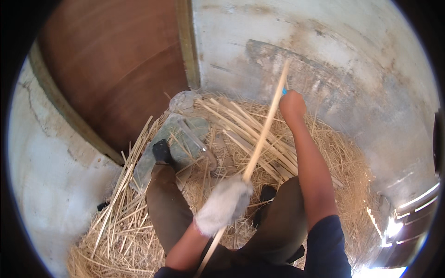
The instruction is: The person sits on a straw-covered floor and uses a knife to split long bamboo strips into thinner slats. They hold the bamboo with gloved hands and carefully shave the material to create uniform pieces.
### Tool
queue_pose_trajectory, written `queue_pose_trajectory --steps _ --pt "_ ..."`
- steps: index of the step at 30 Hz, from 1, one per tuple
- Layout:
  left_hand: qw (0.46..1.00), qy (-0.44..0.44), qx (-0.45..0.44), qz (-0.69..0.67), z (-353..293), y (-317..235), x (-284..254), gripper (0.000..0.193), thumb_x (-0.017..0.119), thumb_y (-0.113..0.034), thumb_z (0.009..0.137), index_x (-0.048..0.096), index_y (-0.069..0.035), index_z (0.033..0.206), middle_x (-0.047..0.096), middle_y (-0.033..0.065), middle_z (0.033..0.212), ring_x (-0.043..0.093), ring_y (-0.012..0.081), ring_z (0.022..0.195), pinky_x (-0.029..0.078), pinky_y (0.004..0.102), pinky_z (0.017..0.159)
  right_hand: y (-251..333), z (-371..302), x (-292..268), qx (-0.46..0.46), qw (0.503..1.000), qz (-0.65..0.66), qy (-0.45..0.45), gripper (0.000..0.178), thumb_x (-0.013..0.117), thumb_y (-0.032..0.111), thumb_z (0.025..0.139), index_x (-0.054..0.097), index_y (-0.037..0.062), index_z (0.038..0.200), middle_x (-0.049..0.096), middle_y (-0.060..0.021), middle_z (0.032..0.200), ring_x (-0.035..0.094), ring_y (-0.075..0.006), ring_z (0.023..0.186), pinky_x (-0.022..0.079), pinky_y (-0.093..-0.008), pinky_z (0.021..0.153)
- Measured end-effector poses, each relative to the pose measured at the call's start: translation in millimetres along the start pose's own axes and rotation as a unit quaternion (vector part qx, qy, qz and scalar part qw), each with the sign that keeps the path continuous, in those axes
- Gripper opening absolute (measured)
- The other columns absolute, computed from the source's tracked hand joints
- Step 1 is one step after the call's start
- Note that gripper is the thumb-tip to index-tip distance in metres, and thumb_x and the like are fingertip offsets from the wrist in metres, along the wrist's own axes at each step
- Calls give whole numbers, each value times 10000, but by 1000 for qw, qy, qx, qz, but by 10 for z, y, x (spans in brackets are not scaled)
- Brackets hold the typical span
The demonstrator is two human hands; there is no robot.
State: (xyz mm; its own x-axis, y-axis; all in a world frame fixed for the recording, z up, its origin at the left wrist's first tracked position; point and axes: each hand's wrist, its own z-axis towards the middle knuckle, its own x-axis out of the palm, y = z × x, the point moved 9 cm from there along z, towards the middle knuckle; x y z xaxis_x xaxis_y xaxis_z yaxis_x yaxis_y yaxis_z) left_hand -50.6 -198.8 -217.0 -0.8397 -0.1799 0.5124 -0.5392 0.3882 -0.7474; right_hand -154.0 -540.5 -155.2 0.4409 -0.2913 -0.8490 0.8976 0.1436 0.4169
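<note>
My left hand [225, 204], in a white work glove, is closed round a long pale wooden strip [265, 132], which looks like split bamboo. The strip slants from my lap up toward the wall, its lower end passing under my left wrist. My bare right hand [293, 107] is a fist close to the strip's upper part. A bit of blue [284, 91] shows at that fist, against the strip; it looks like part of a small blue-handled tool, mostly hidden by my fingers.
Cut strips [241, 123] lie piled beyond my knees, with more strips [123, 194] at left. Shavings [343, 162] cover the floor. A blade with a wooden handle [211, 160] rests by a greenish stone slab [148, 160]. A brown door [116, 60] and stained wall [324, 78] stand close.
</note>
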Motion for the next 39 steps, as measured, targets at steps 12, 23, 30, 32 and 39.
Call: queue_pose_trajectory --steps 12,23,30,32,39 --pt "996 -52 66 40 87 -213 -195 227 501 -323 1065 585 -134 974 422 -91 664 351 30 491 295 200 425 420 -379 106 -162 978 134 13 204 691 246 857 787 76 917 724 -181 750 723 -345 738 573 -462 720" --pt "990 -99 86 49 87 -329 -449 228 496 -316 1046 574 -111 983 408 -86 643 351 27 473 285 212 384 319 -481 157 -124 980 155 10 194 701 272 870 757 87 860 678 -149 652 653 -333 576 542 -439 588" --pt "994 -69 83 12 165 -303 -307 236 523 -328 1048 576 -125 939 399 -87 624 325 37 455 278 226 393 957 -940 -96 -323 942 79 -44 127 701 209 833 714 93 783 668 -124 638 669 -313 572 535 -446 555" --pt "992 -73 101 21 113 -354 -347 243 529 -337 1049 575 -131 930 396 -86 621 323 38 458 271 229 397 1024 -978 -102 -351 932 75 -46 95 702 187 816 714 99 780 670 -125 642 678 -313 581 541 -446 557" --pt "990 -102 84 49 7 -124 -236 250 553 -338 1057 567 -140 904 399 -86 620 333 44 466 278 231 416 734 -630 -144 -245 969 -1 -38 77 692 158 809 729 94 788 687 -146 678 698 -347 636 560 -455 581"
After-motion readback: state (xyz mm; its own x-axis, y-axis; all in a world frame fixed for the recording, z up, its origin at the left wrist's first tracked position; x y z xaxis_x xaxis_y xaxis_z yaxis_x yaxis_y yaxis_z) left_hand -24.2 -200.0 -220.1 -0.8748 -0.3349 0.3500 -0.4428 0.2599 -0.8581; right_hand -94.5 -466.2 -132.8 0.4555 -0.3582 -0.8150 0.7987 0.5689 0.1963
